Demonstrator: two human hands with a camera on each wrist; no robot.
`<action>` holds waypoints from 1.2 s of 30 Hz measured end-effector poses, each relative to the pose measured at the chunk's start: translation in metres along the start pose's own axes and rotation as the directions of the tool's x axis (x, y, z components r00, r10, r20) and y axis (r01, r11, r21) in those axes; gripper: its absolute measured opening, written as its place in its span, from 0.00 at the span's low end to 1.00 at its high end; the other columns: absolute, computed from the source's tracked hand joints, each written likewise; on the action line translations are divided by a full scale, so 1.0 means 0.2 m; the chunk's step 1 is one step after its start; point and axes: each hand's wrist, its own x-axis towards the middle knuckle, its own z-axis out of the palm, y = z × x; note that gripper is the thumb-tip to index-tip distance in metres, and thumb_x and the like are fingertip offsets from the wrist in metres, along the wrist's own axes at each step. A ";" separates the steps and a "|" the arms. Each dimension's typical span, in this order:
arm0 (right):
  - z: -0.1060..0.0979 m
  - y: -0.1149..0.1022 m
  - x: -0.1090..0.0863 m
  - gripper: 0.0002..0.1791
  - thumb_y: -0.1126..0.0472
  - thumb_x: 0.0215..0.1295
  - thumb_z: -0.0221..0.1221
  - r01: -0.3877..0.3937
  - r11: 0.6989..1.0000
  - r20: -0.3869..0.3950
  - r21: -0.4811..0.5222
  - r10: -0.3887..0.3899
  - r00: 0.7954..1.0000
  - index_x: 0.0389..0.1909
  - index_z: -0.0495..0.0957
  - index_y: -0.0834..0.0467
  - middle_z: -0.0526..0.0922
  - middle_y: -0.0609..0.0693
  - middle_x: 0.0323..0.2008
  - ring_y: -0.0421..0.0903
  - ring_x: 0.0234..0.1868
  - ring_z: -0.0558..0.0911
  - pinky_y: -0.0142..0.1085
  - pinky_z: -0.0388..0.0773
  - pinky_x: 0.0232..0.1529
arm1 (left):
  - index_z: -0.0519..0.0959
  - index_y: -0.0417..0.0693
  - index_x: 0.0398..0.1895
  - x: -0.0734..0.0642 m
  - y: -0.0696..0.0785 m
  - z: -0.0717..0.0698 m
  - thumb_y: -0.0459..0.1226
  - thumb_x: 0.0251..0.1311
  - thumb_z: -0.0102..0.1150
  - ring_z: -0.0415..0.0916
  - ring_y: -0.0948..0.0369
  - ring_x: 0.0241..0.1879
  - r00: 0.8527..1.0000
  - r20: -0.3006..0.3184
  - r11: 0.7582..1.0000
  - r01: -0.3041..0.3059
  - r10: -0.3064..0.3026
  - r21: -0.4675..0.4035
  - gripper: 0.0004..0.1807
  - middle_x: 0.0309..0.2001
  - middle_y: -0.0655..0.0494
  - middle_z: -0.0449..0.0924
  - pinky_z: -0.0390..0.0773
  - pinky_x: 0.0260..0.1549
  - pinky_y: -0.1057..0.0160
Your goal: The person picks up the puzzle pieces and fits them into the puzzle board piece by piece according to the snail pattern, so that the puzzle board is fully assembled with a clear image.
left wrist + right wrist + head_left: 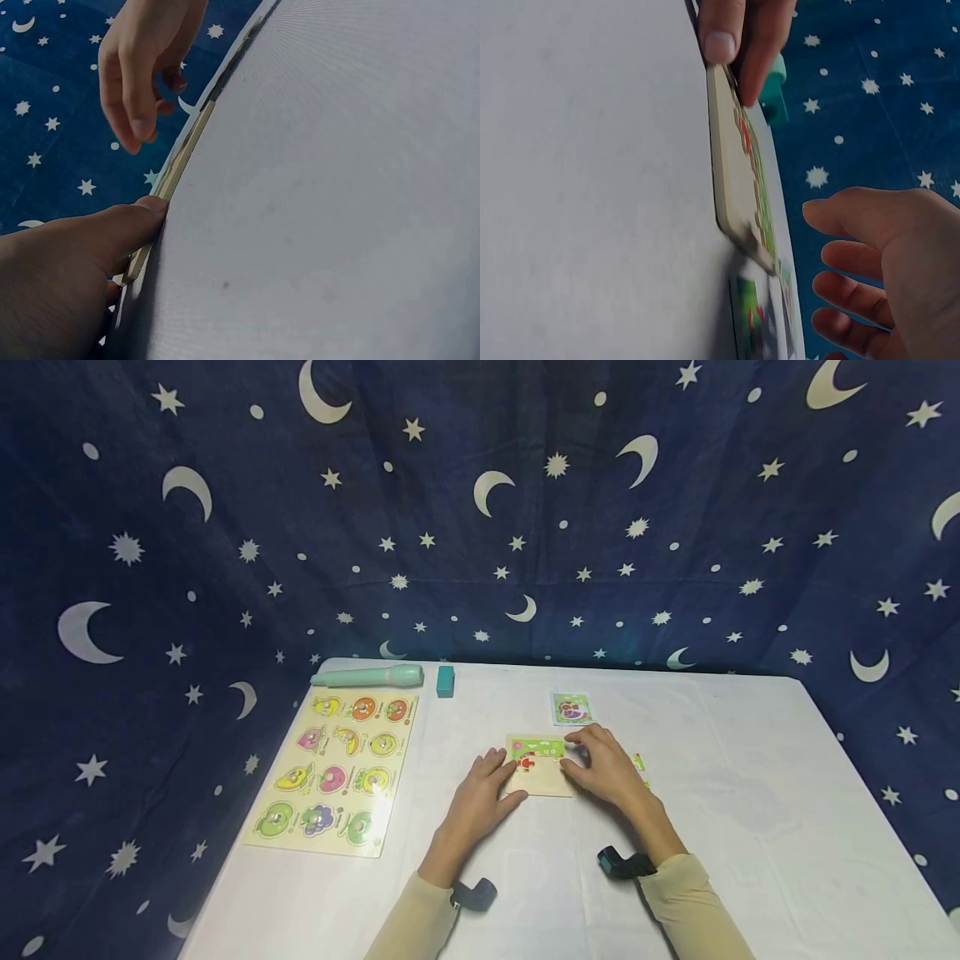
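Observation:
A small wooden jigsaw board lies on the white table, with green picture pieces along its far part and bare wood nearest me. My left hand holds the board's left side, the thumb against its near edge in the left wrist view. Over the board's right side is my right hand, its fingers loosely bent. The right wrist view shows this right hand apart from the board, with nothing between thumb and fingers. A colourful picture piece lies partly hidden behind the right hand.
A square picture card lies beyond the board. To the left is a large fruit puzzle board, with a mint-green stick-shaped object behind it and a teal block nearby. A starry dark-blue cloth hangs behind the table.

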 end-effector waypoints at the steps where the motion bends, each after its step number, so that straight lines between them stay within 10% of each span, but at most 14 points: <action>1: -0.01 0.01 0.00 0.23 0.54 0.58 0.69 -0.007 1.000 -0.001 -0.002 0.007 1.000 0.52 0.81 0.60 0.80 0.53 0.45 0.48 0.44 0.74 0.45 0.76 0.47 | 0.78 0.47 0.63 0.00 0.00 0.00 0.54 0.62 0.64 0.68 0.49 0.72 1.000 0.001 1.000 0.002 -0.002 -0.003 0.31 0.69 0.46 0.74 0.64 0.76 0.53; 36: -0.12 0.24 -0.10 0.25 0.57 0.61 0.66 -0.176 0.981 0.104 -0.078 0.184 0.977 0.57 0.79 0.65 0.79 0.60 0.49 0.55 0.49 0.76 0.54 0.77 0.56 | 0.79 0.47 0.63 -0.01 0.00 0.00 0.53 0.62 0.66 0.67 0.49 0.72 1.000 -0.005 1.000 0.014 -0.014 -0.020 0.30 0.68 0.45 0.74 0.64 0.76 0.53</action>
